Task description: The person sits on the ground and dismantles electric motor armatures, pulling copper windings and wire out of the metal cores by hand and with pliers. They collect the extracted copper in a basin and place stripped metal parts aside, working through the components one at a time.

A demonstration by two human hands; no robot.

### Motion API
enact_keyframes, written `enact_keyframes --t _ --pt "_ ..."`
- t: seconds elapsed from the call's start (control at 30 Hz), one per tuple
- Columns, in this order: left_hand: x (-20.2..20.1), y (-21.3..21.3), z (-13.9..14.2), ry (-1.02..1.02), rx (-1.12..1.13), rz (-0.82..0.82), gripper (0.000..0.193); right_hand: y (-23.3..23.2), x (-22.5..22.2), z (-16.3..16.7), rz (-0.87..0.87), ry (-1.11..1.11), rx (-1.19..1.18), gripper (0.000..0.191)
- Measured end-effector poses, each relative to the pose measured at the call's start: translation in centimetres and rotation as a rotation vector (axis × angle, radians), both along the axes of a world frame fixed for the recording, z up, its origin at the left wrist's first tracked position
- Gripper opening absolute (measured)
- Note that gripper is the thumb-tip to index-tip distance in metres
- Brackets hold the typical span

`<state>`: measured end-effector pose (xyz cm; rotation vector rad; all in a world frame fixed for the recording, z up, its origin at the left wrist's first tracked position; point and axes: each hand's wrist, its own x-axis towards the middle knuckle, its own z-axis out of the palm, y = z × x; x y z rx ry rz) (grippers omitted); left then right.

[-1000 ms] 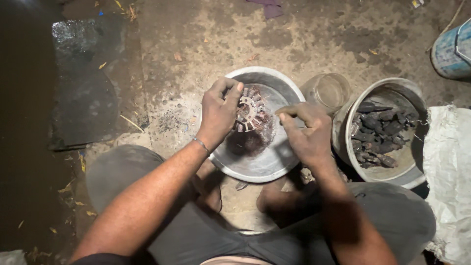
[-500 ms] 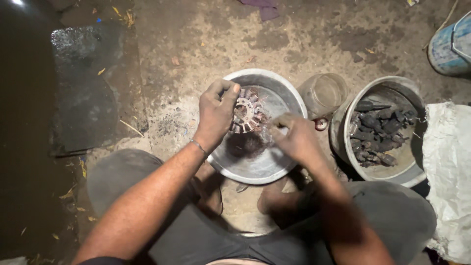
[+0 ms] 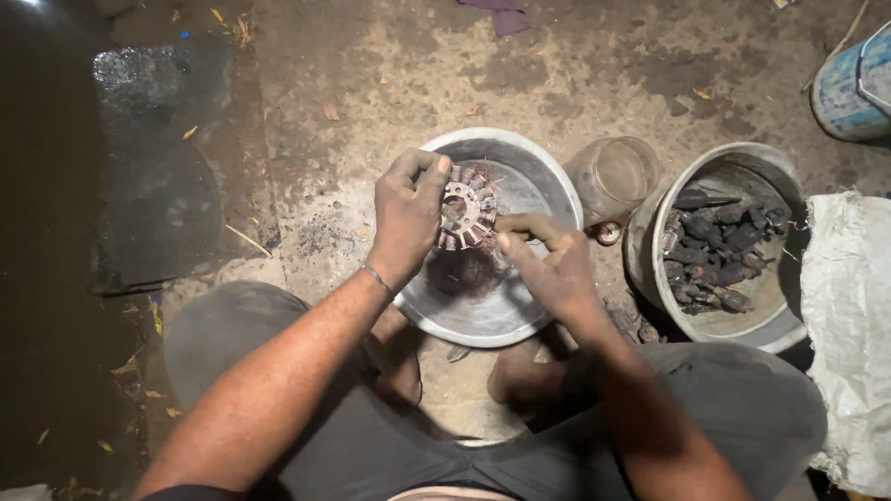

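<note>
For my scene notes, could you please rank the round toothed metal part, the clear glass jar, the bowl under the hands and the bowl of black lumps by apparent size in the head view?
1-2. Bowl under the hands and bowl of black lumps: look alike, unranked.
3. Clear glass jar.
4. Round toothed metal part, partly hidden by fingers.

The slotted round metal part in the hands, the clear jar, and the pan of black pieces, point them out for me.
slotted round metal part (image 3: 461, 215), head view, on its flat ring face.
clear jar (image 3: 614, 176), head view, on its side wall.
pan of black pieces (image 3: 778, 327), head view, on its near rim.
</note>
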<state>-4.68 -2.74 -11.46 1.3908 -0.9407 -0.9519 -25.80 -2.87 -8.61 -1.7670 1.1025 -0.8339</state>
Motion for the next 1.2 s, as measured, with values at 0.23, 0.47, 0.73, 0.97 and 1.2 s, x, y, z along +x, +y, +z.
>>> enact_keyframes --t 0.23,0.47,0.73,0.97,1.2 --pt "0.1 0.0 0.0 -0.108 -0.081 -0.006 0.022 -0.6 -0.5 -0.5 0.026 0.173 -0.235 0.023" --pt "0.4 0.2 0.0 -0.159 -0.08 -0.014 0.024 -0.6 -1.0 -1.6 -0.091 0.25 0.06 0.017" --pt "0.4 -0.1 -0.3 -0.149 -0.081 0.002 0.024 -1.5 -2.4 0.0 -0.255 0.247 0.267 0.013" --pt "0.4 0.3 -2.1 -0.206 -0.032 -0.018 0.015 -0.8 0.3 -0.4 0.014 0.318 -0.136 0.03" --pt "-0.6 1.8 1.4 -0.235 0.412 -0.06 0.033 0.7 -0.2 -0.3 -0.047 0.086 -0.113 0.019"
